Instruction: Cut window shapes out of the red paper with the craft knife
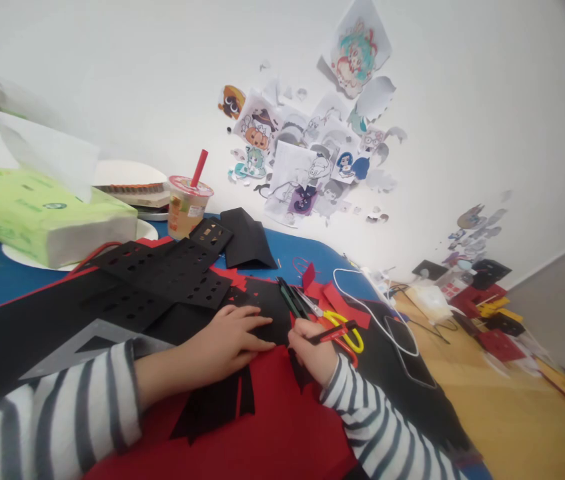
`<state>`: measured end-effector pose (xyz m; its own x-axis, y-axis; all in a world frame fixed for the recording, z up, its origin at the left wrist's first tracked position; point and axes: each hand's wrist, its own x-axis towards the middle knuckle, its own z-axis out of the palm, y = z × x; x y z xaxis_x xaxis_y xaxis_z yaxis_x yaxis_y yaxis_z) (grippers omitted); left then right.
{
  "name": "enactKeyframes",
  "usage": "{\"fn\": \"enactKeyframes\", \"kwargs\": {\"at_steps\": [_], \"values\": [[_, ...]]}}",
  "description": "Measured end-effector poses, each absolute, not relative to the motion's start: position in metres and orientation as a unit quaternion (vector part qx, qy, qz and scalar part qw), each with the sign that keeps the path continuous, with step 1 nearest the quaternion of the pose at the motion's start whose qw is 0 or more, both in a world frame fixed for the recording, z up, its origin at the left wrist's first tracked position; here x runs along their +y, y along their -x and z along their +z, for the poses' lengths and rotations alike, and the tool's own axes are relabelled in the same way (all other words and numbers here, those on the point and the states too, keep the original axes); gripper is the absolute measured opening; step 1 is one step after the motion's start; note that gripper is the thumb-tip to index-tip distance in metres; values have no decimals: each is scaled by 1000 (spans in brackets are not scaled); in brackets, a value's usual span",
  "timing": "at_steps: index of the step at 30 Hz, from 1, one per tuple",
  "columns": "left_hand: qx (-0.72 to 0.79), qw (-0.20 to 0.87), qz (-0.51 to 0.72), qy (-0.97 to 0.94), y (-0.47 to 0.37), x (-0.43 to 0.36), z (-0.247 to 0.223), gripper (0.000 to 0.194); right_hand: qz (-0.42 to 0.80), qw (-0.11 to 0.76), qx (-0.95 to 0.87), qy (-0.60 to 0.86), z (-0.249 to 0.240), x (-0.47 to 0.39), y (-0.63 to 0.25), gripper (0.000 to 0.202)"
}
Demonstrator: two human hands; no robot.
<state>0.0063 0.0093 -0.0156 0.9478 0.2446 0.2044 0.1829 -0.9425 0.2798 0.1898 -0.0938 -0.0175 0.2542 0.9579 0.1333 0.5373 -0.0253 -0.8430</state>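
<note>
My left hand (219,343) lies palm down with its fingers spread over black paper at the top edge of a red sheet (282,420). Wrapped round a dark pen with red on its barrel (335,333), my right hand (315,350) rests at the red sheet's upper right; the pen's tip is hidden. Black cut pieces (217,405) lie on the red sheet below my left hand. Just beyond my right hand are yellow-handled scissors (335,317) and dark green and black pens or similar slim tools (292,298). A grey set square (75,347) is partly under my left sleeve.
Black cards with cut-out holes (162,270) lie beyond my left hand. A drink cup with a red straw (189,207) and a green tissue pack (47,210) stand at the back left. At right are a phone (409,353) and white cable (377,317). Drawings (307,153) cover the wall.
</note>
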Motion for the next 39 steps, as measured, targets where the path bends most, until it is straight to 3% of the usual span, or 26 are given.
{"fn": "enactKeyframes", "kwargs": {"at_steps": [12, 18, 26, 31, 39], "values": [[102, 136, 133, -976, -7, 11, -17, 40, 294, 443, -525, 665, -17, -92, -189, 27], [107, 130, 112, -979, -7, 9, -14, 49, 321, 465, -518, 642, -19, -92, -187, 28], [105, 145, 135, -975, -6, 6, -14, 47, 295, 539, -572, 543, 28, -115, -200, 25], [110, 165, 134, -971, -4, 6, -14, 49, 401, 496, -615, 463, 13, -138, -188, 28], [116, 158, 109, -974, -5, 6, -11, 46, 295, 408, -659, 559, -19, -134, -184, 23]]}}
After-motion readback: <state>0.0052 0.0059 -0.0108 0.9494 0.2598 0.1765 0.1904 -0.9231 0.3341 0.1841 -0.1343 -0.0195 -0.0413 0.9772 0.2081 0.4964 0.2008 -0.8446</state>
